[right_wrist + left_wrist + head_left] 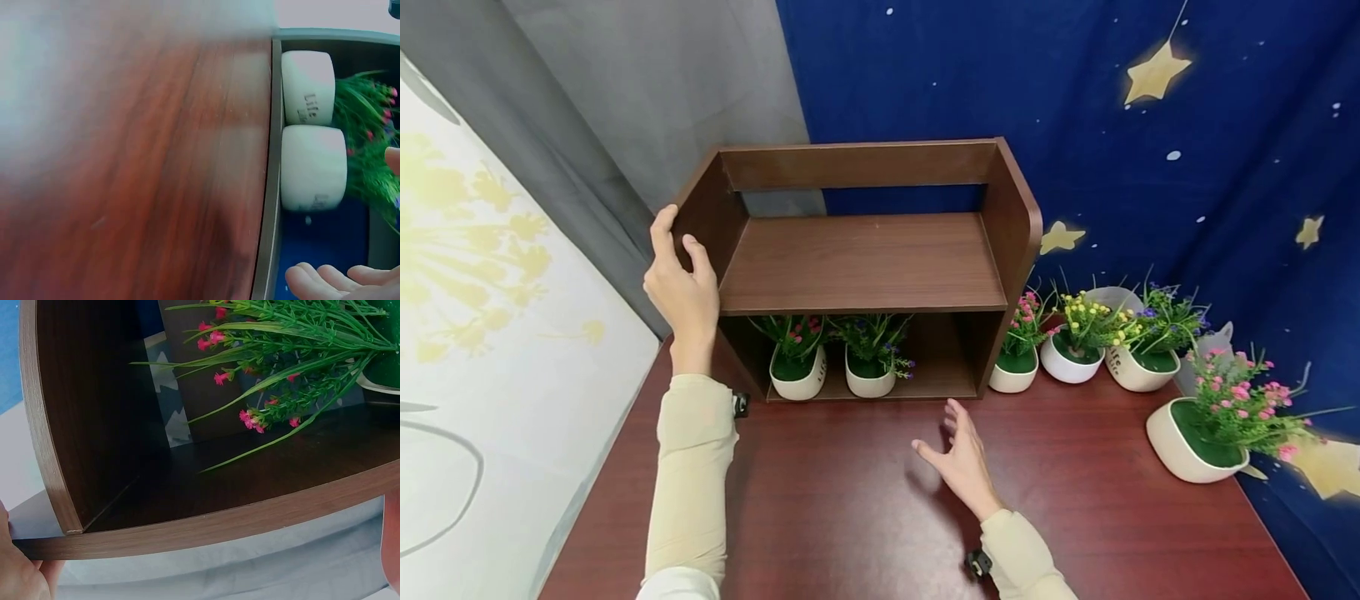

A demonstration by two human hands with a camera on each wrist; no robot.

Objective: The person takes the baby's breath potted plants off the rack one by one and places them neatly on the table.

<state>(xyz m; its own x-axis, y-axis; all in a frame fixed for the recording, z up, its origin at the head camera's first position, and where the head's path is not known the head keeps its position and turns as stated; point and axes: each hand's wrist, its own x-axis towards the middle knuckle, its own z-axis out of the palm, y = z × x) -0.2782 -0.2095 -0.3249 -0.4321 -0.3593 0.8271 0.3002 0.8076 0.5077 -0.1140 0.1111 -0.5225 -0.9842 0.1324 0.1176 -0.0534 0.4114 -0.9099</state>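
Note:
A brown wooden shelf [865, 262] stands on the table, with a raised back rail and two side panels. At its left side panel, my left hand [682, 279] grips the edge between thumb and fingers. In the lower compartment sit two white pots: a potted plant with red-pink flowers [797, 364] at the left, and a potted plant with purple flowers [870, 367] beside it. My right hand [958, 462] is in front of the shelf's lower right, fingers spread and holding nothing. The right wrist view shows its fingertips below the two pots.
Right of the shelf stand more potted plants: one pink [1015, 367], one yellow [1072, 354], one blue-purple [1142, 362]. Another pink-flowered pot [1198, 442] is near the right edge of the reddish table [820, 500]. A blue star-patterned curtain [925, 67] hangs behind.

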